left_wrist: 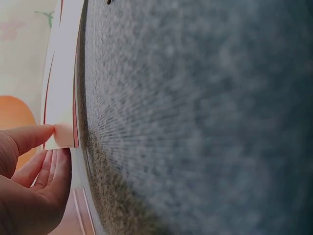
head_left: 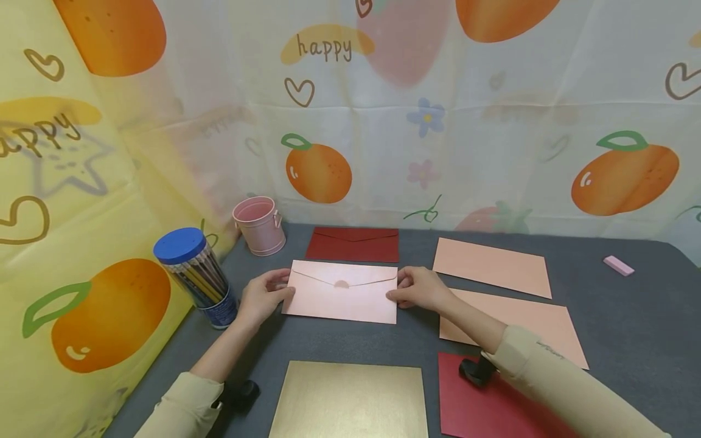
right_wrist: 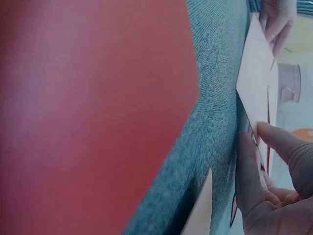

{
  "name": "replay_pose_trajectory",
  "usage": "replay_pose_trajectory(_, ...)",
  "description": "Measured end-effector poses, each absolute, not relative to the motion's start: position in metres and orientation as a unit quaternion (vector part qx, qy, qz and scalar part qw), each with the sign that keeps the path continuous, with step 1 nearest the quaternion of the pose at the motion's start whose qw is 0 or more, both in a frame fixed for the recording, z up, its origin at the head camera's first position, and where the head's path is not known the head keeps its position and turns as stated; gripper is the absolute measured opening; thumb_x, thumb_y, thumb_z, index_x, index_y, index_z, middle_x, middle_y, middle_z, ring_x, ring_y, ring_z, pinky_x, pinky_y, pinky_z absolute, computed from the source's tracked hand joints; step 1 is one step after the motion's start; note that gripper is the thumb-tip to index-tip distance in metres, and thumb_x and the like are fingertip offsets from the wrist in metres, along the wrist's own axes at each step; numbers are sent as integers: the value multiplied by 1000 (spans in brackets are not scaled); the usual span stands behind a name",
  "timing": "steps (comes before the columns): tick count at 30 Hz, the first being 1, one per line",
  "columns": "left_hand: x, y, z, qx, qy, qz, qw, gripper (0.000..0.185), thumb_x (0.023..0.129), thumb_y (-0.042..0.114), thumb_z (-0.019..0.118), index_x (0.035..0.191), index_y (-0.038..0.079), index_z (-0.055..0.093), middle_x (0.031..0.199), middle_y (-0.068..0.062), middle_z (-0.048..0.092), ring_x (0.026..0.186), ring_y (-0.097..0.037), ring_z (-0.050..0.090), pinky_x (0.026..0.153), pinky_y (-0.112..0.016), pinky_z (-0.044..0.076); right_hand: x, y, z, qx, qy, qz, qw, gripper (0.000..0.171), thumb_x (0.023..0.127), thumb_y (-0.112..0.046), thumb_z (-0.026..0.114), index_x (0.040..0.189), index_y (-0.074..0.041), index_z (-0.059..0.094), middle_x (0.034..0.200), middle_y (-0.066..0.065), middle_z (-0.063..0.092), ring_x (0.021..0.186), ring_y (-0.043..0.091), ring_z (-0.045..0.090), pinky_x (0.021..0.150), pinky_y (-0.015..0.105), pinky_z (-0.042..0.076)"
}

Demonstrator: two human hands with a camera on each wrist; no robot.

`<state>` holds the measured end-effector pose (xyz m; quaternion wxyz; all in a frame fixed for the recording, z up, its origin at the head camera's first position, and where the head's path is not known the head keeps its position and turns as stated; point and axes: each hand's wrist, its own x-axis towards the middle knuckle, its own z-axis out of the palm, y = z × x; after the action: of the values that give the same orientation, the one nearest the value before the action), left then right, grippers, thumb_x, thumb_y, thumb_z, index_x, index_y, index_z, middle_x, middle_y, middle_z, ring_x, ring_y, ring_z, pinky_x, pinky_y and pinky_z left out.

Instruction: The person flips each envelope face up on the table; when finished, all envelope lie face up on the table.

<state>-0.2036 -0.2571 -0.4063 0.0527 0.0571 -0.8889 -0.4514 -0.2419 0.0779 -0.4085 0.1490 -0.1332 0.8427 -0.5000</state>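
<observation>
i'm holding the pink envelope (head_left: pixel 341 292) flat on the table (head_left: pixel 630 316), just in front of the red envelope (head_left: pixel 353 244); my left hand (head_left: pixel 263 298) and right hand (head_left: pixel 418 289) pinch its short ends, fingers lightly curled. squaring it seems the step; lifting the flap likely follows.

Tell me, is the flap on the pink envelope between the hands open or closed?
Closed. The pink envelope has its pointed flap folded down flat, its tip at a round seal; whether it is stuck cannot be told.
</observation>
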Motion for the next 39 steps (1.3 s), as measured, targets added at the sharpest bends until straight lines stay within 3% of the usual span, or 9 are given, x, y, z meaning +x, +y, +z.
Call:
replay_pose_trajectory(7,-208,-257,-406,40,-911,-408,48,46,86,9,72,129,-1,60,113,-18,67,104,-31,62,88,-42,52,-246,71,-410,-138,875,-448,122,61,82,-15,79,130,10,51,83,3,68,65,15,70,69,32,58)
replay_pose_trajectory(11,-210,-257,-408,31,-917,-395,41,47,86,9,72,129,-2,60,115,-19,67,105,-30,62,90,-43,51,-248,69,-410,-149,886,-425,110,67,83,-16,78,135,12,47,80,2,69,62,15,70,74,35,58)
replay_pose_trajectory(27,-210,-260,-413,-23,-930,-367,27,48,89,7,68,133,-7,55,118,-23,64,106,-34,63,88,-44,53,-251,66,-410,-155,895,-404,105,70,84,-18,77,138,11,45,76,1,65,56,12,67,73,33,56)
replay_pose_trajectory(39,-207,-256,-410,-49,-936,-349,20,48,89,10,69,132,-7,56,127,-25,60,112,-36,61,93,-48,49,-249,65,-410,-157,894,-407,98,70,85,-16,76,139,14,42,74,2,64,56,11,66,70,30,56)
